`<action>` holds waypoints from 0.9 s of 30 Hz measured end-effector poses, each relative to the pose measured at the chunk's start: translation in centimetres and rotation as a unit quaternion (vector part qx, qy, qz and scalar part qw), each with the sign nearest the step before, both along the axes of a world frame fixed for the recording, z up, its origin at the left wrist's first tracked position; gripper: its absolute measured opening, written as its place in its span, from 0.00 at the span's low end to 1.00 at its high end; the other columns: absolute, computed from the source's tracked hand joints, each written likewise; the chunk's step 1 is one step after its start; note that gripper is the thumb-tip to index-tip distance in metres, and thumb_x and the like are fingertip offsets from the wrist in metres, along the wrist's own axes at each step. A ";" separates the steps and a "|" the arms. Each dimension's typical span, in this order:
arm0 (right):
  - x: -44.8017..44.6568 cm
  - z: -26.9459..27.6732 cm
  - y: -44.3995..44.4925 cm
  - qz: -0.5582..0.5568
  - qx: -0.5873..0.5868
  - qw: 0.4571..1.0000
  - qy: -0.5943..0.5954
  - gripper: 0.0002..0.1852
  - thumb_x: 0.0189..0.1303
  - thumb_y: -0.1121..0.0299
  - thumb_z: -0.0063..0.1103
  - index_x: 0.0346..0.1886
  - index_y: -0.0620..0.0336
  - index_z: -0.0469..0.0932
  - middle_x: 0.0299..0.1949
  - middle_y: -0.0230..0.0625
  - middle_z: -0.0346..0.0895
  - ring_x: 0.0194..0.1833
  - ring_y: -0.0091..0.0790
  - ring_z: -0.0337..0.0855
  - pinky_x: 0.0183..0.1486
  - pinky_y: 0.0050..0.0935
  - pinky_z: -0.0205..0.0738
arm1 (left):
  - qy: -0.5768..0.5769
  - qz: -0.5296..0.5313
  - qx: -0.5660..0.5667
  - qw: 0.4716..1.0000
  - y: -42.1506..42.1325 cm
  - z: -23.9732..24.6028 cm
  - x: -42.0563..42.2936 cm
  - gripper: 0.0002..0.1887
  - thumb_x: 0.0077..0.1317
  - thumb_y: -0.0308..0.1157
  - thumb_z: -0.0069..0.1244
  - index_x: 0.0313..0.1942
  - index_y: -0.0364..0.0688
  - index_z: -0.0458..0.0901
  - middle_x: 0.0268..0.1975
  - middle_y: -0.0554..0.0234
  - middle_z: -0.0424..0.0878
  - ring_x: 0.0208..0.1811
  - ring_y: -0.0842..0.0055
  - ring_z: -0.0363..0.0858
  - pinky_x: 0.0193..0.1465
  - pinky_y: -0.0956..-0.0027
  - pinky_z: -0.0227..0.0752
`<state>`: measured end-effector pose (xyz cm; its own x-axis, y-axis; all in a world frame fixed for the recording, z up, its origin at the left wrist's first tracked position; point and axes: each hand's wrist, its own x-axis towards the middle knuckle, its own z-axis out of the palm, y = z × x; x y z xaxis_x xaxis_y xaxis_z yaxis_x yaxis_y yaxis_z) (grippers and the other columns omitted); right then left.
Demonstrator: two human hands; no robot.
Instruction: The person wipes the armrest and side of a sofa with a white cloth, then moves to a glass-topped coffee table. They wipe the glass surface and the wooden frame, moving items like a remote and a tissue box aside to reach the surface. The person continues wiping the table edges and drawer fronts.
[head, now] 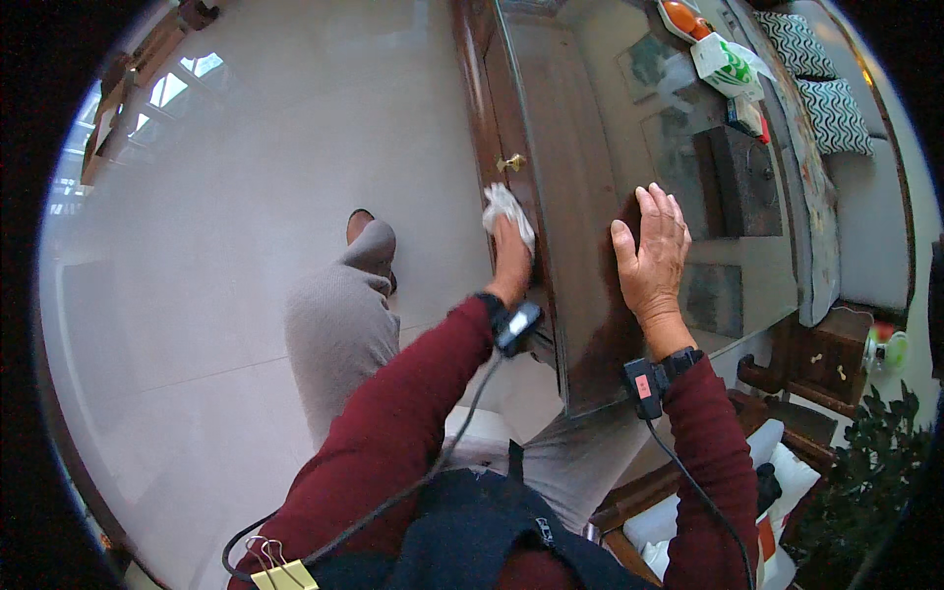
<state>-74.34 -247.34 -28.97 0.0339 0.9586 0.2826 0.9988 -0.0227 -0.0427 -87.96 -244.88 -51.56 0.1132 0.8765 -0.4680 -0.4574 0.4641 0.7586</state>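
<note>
A crumpled white cloth or tissue (507, 209) is in the grip of my left hand (510, 254), pressed against the dark wooden side of a low table (479, 96). Just beyond it a brass drawer pull (511, 163) sticks out from that side. My right hand (653, 247) lies flat on the table's glass top (582, 295), palm down, with nothing in it. Its thumb stands apart from the fingers. The fingertips of my left hand are hidden by the cloth.
On the glass top stand a dark box (745, 181), small boxes (746, 118), a green-and-white tissue pack (726, 66) and a dish (664, 18) of orange fruit (680, 16). A grey sofa (870, 199) lies beyond. Cables (472, 402) trail from both wrists. A plant (863, 457) stands at right.
</note>
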 end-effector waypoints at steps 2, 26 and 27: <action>0.1 -0.2 0.1 -0.001 0.006 1.000 -0.002 0.30 0.68 0.50 0.52 0.69 0.54 0.68 0.72 0.41 0.64 0.74 0.49 0.58 0.75 0.52 0.47 | -0.100 -0.008 -0.072 0.992 -5.7 1.2 0.1 0.40 0.78 0.63 0.21 0.76 0.40 0.52 0.74 0.59 0.59 0.73 0.66 0.59 0.75 0.61 0.52; -0.3 1.1 0.0 0.007 -0.032 0.999 0.013 0.31 0.68 0.53 0.54 0.70 0.57 0.67 0.73 0.43 0.63 0.75 0.51 0.57 0.75 0.50 0.46 | 0.177 0.010 -0.146 0.973 -15.0 -8.7 0.0 0.25 0.78 0.38 0.34 0.69 0.31 0.63 0.64 0.38 0.71 0.67 0.48 0.68 0.70 0.55 0.60; -0.4 1.2 0.0 0.005 -0.037 0.999 0.015 0.31 0.68 0.54 0.54 0.70 0.57 0.67 0.73 0.43 0.63 0.75 0.51 0.57 0.75 0.50 0.46 | 0.078 0.029 -0.195 0.977 -14.8 -9.8 -0.3 0.25 0.79 0.39 0.33 0.68 0.32 0.64 0.64 0.42 0.72 0.66 0.52 0.69 0.70 0.57 0.61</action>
